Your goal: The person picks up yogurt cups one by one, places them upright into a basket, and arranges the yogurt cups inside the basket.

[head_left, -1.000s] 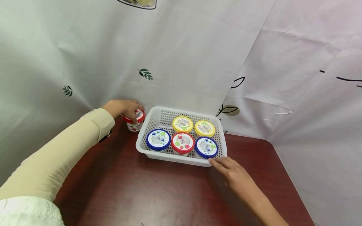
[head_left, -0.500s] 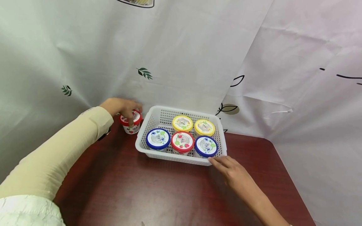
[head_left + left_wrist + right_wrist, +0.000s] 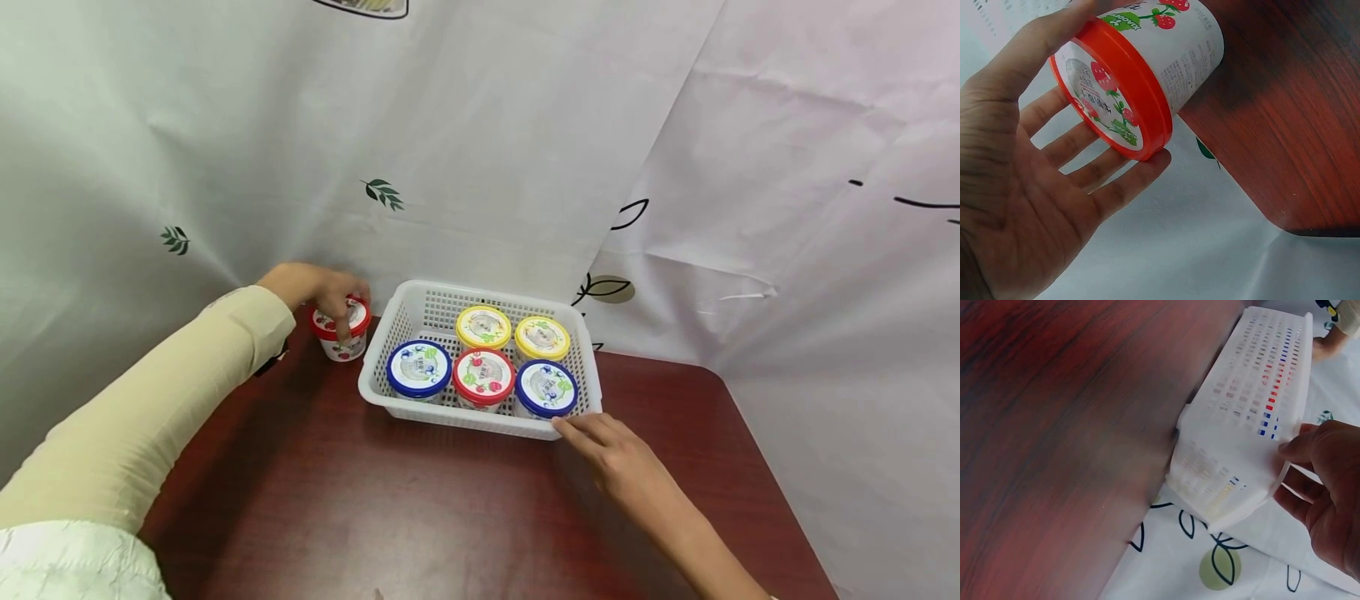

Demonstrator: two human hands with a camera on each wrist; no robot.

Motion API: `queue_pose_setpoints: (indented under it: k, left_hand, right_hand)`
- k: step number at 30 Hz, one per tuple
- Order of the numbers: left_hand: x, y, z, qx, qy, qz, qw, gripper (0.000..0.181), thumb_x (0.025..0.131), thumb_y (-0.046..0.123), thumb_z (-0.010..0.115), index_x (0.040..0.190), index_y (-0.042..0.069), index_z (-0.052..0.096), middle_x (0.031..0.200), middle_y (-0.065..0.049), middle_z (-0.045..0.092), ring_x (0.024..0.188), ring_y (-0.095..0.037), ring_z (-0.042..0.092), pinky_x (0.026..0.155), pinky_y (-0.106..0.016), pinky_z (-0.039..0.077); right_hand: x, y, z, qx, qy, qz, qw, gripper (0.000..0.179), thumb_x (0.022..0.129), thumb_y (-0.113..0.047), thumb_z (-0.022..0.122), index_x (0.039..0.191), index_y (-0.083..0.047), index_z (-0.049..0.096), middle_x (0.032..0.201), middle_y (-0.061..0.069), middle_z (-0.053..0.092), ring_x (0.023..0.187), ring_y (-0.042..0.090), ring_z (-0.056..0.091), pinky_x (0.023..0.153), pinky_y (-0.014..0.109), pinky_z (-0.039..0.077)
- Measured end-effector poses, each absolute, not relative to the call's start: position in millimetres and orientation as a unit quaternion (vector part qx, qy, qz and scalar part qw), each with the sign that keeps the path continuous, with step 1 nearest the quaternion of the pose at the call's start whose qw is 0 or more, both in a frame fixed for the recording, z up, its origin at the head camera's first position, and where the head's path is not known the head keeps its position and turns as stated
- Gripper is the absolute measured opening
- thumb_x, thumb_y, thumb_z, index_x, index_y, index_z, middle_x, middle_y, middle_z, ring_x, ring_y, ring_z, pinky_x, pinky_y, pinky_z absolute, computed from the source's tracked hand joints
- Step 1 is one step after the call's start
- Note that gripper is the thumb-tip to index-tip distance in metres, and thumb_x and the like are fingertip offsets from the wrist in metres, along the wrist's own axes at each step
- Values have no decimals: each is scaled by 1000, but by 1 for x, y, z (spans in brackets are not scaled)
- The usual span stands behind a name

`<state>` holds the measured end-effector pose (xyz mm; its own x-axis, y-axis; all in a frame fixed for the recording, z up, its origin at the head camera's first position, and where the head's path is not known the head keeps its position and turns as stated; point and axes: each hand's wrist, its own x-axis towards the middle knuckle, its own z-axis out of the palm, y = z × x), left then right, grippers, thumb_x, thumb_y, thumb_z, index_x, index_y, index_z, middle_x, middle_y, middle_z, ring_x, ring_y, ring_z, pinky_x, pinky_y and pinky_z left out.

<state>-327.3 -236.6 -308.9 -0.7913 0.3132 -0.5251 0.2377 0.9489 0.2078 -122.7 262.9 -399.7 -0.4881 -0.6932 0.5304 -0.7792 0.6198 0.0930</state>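
Observation:
At the far left of the table, my left hand (image 3: 315, 287) holds a white paper tub with a red lid (image 3: 1125, 84) and strawberry print from above. In the left wrist view its thumb lies along one side and the other fingers reach round the lid rim. My right hand (image 3: 626, 467) pinches the near right corner of a white plastic basket (image 3: 465, 423), thumb on the outer wall, other fingers behind the rim. Inside the basket stand two yellow-lidded tubs (image 3: 483, 327), two blue-lidded tubs (image 3: 420, 368) and one red-lidded tub (image 3: 484, 377), all upright.
The basket stands on a dark red wooden table (image 3: 450, 517), close to its back edge. White printed cloth (image 3: 487, 150) hangs right behind the table and along its sides. The table's right edge slants toward the lower right.
My left hand and the red-lidded tub have shifted a little left and toward me, away from the basket. The right hand keeps its place at the basket corner.

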Motion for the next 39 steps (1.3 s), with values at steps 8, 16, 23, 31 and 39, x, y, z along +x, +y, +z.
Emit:
queue_pose_setpoints:
  k: [8, 16, 23, 31, 39]
  left_hand:
    - [-327, -240, -310, 140, 945, 62, 290, 83, 79, 31, 102, 146, 8, 59, 142, -24, 63, 128, -41, 65, 106, -59, 63]
    - [-325, -244, -294, 141, 940, 65, 304, 91, 80, 33, 101, 153, 5, 56, 147, -27, 59, 132, -45, 62, 108, -61, 62]
    - [-324, -244, -274, 117, 941, 68, 309, 95, 85, 32, 99, 160, 2, 49, 151, -31, 56, 135, -48, 61, 110, -62, 61]
    - [-324, -243, -264, 121, 946, 58, 296, 96, 86, 37, 98, 162, 3, 50, 150, -30, 57, 135, -49, 61, 109, -63, 62]
    - [-328, -237, -257, 137, 948, 51, 283, 97, 85, 40, 98, 162, 6, 51, 154, -30, 56, 138, -50, 58, 108, -64, 62]
  right_hand:
    - [-122, 261, -398, 436, -855, 71, 273, 73, 72, 18, 89, 140, -7, 79, 124, 6, 78, 111, 24, 75, 94, 40, 66]
    - [-124, 264, -398, 433, -862, 60, 256, 68, 75, 16, 88, 138, -7, 80, 123, 7, 78, 112, 24, 76, 95, 38, 66]
    - [-125, 265, -400, 427, -864, 59, 261, 66, 76, 16, 87, 137, -6, 80, 123, 8, 78, 111, 25, 76, 95, 39, 66]
    - [-127, 263, -401, 428, -862, 61, 265, 66, 77, 15, 87, 139, -8, 80, 123, 7, 78, 110, 25, 76, 94, 39, 66]
    - [-127, 263, -400, 425, -865, 59, 261, 65, 77, 16, 87, 138, -7, 80, 124, 7, 78, 111, 25, 76, 95, 39, 66]
